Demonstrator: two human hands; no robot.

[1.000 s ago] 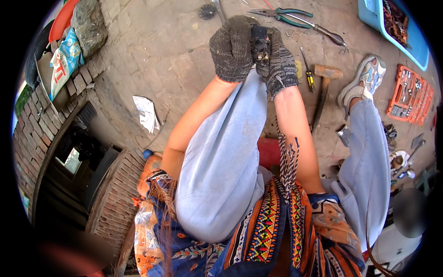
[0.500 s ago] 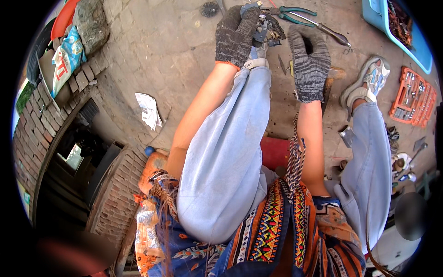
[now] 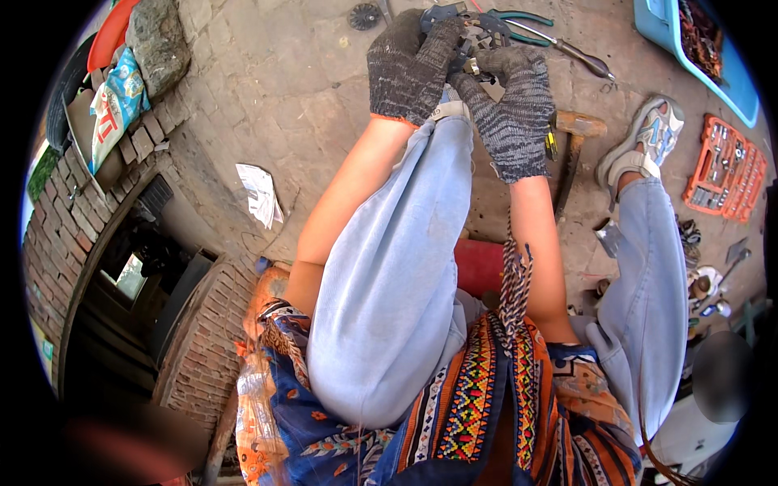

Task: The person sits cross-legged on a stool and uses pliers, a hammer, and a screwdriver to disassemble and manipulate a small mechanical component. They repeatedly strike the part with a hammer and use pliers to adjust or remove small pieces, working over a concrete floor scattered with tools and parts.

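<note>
Both my hands wear dark grey knitted gloves and meet beyond my left knee. My left hand (image 3: 412,71) is closed round a dark metal-and-plastic part (image 3: 480,34) with several small pieces sticking out; its exact kind I cannot make out. From the right, my right hand (image 3: 512,109) touches the same part, its thumb and fingers pinched at the lower edge. What those fingertips grip is hidden by the glove. Just past the part lie green-handled pliers (image 3: 527,24) and a screwdriver (image 3: 585,58) with a dark handle.
A hammer (image 3: 580,125) lies right of my right hand. Farther right are an orange socket set case (image 3: 724,170) and a blue bin (image 3: 741,97) of scrap. A dark round disc (image 3: 365,16) lies at the far left, white paper (image 3: 259,194) nearer on the ground.
My right hand has moved left from beside the part and now touches it, uncovering the hammer. My left hand has shifted slightly left, still holding the part.
</note>
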